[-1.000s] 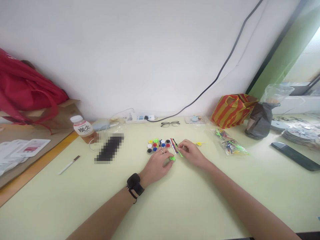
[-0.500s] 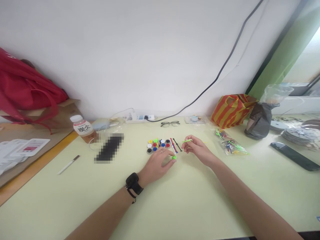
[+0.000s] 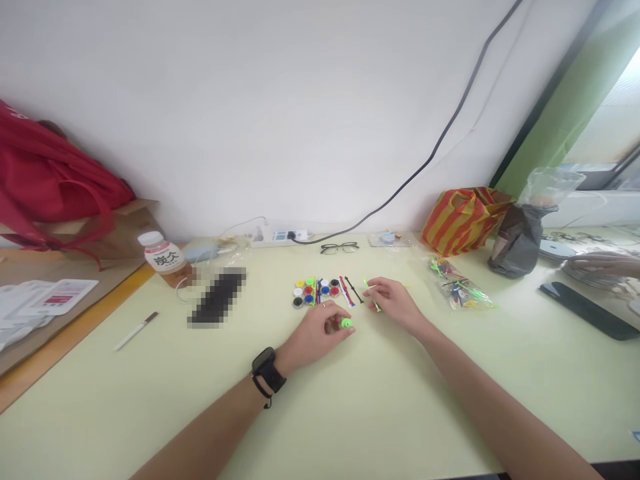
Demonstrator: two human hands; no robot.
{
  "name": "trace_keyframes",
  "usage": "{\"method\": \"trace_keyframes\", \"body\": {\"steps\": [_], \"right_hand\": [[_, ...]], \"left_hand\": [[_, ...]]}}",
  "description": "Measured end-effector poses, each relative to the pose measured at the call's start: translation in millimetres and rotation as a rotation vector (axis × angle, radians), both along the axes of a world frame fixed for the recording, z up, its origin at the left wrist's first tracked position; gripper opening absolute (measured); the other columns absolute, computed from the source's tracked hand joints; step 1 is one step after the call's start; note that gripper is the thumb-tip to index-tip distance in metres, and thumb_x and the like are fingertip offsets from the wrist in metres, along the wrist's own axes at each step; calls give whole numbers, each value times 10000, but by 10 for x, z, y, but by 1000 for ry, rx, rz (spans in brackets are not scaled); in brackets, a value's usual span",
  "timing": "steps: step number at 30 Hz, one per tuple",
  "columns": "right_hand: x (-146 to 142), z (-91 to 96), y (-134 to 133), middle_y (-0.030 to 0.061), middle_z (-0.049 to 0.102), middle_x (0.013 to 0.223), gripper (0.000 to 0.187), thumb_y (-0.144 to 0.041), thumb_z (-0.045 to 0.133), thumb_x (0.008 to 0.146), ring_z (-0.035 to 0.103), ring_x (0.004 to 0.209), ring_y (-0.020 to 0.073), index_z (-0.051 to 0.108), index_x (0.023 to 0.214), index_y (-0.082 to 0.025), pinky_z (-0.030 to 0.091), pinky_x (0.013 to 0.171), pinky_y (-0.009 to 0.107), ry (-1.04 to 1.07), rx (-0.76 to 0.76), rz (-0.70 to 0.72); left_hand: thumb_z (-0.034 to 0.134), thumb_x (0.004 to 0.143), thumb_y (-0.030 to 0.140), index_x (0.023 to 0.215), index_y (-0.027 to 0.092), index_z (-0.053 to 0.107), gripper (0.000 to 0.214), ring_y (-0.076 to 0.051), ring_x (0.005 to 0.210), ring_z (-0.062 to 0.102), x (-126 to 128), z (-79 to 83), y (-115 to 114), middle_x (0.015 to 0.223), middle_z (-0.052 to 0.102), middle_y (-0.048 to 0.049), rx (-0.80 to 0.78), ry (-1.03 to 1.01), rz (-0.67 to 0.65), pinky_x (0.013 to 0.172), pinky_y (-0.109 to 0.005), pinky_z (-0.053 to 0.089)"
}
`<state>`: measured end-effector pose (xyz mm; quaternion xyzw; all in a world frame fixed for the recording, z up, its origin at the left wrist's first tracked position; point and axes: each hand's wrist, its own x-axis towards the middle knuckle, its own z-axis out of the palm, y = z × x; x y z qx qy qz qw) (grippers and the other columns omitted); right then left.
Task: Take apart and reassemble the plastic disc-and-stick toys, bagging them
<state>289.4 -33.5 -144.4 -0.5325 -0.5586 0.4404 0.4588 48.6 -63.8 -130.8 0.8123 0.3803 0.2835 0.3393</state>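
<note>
My left hand (image 3: pixel 315 333), with a black watch on its wrist, pinches a small bright green round plastic piece (image 3: pixel 347 323) between thumb and fingers, above the table. To its right, my right hand (image 3: pixel 395 305) is closed on a thin green plastic stick (image 3: pixel 377 307) with a wider end, tilted in the fingers. Rows of small round pieces (image 3: pixel 308 291) in yellow, white, red, blue, green and black lie just beyond my left hand. Beside them are thin coloured sticks, among them a black one (image 3: pixel 354 289), between the two hands.
A clear bag of coloured parts (image 3: pixel 461 291) lies right of my right hand. Eyeglasses (image 3: pixel 340 248) and a power strip (image 3: pixel 285 237) sit near the wall. Leftward are a bottle (image 3: pixel 163 257) and a pen (image 3: pixel 136 331). A dark flat object (image 3: pixel 589 311) lies far right.
My left hand has turned and drawn the green round piece slightly toward me, showing more of it. The green stick in my right hand has swung from nearly level to steep.
</note>
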Motion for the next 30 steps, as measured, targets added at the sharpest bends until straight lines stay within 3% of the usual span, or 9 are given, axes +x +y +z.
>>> {"method": "trace_keyframes", "body": {"steps": [5, 7, 16, 21, 25, 30], "right_hand": [[-81, -76, 113, 83, 762, 906, 211, -361, 698, 835, 718, 633, 189, 623, 956, -205, 581, 617, 326, -1, 19, 12], [-126, -89, 132, 74, 756, 856, 209, -369, 703, 841, 713, 618, 190, 628, 940, -202, 583, 609, 327, 5, 20, 32], [-275, -114, 63, 42, 738, 803, 285, -455, 698, 857, 712, 667, 193, 641, 979, -203, 608, 668, 343, 70, 41, 145], [-195, 18, 22, 60, 730, 911, 308, -462, 690, 861, 664, 662, 166, 659, 1017, -199, 567, 626, 315, 24, 82, 83], [-70, 179, -72, 64, 735, 981, 273, -438, 717, 853, 646, 762, 174, 702, 998, -207, 531, 701, 315, -90, 184, 70], [-33, 222, -277, 58, 742, 946, 221, -412, 712, 854, 667, 870, 209, 723, 951, -213, 524, 815, 345, -68, 101, 140]], "left_hand": [[674, 961, 341, 1063, 246, 682, 139, -251, 1147, 599, -9, -28, -8, 1208, 707, -48, 165, 71, -17, 1011, -410, 481], [649, 979, 340, 1071, 250, 659, 129, -271, 1227, 548, -6, -24, -23, 1283, 678, -53, 190, 114, -5, 1052, -439, 461], [442, 1080, 325, 1225, 235, 556, 205, -288, 1220, 475, -1, 15, -38, 1142, 668, -64, 242, 194, -32, 1100, -498, 403], [490, 1067, 351, 1205, 246, 585, 198, -284, 1287, 468, -3, 54, -64, 1277, 651, -59, 229, 123, -11, 1105, -474, 414], [571, 1035, 392, 1164, 256, 647, 203, -246, 1177, 575, 20, 93, -106, 1198, 673, -51, 119, 42, -57, 1052, -407, 460], [574, 1030, 404, 1164, 273, 730, 243, -251, 1139, 575, 31, 71, -117, 1155, 634, -70, 109, 105, -118, 1018, -397, 471]]}}
